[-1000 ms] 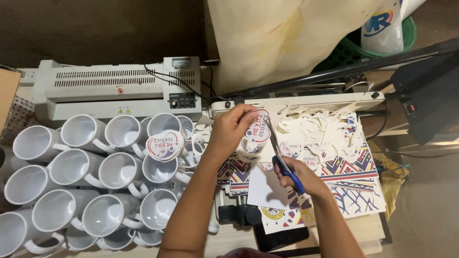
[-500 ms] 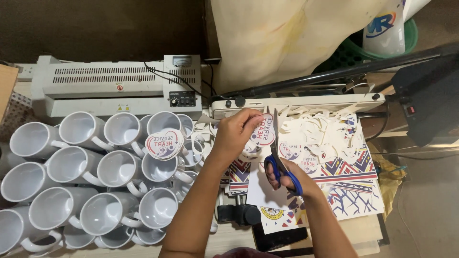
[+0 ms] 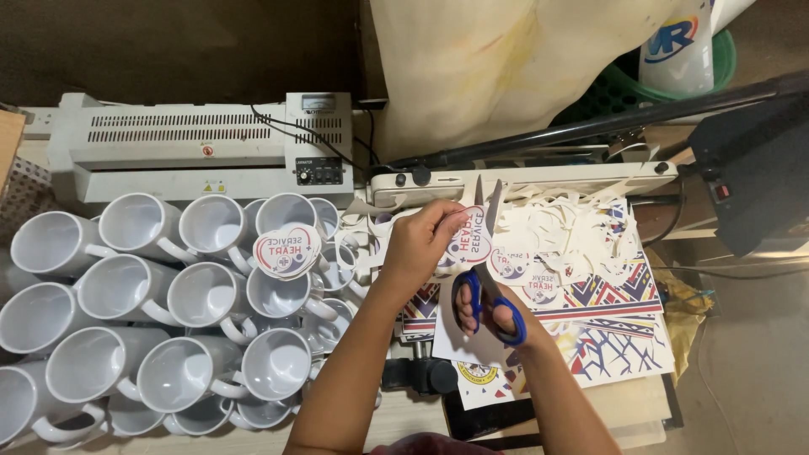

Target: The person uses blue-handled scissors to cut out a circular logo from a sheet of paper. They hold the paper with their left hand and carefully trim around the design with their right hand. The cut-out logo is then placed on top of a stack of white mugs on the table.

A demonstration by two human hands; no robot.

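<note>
Fingers [image 3: 497, 316] in blue scissors [image 3: 487, 282] (blades seemingly open), cutout [image 3: 468, 236] pinched

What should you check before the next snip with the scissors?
1. Scissors gripped in the right hand, fingers through the blue handles: ok.
2. Blades open and pointing away from the body: ok.
3. Round printed cutout pinched in the left hand: ok.
4. Left fingers away from the blades: cannot tell, they look close.
5. White mugs apart from the cutting: ok, they stand to the left.
6. Paper scraps under the work: not ok, cluttered.
</note>
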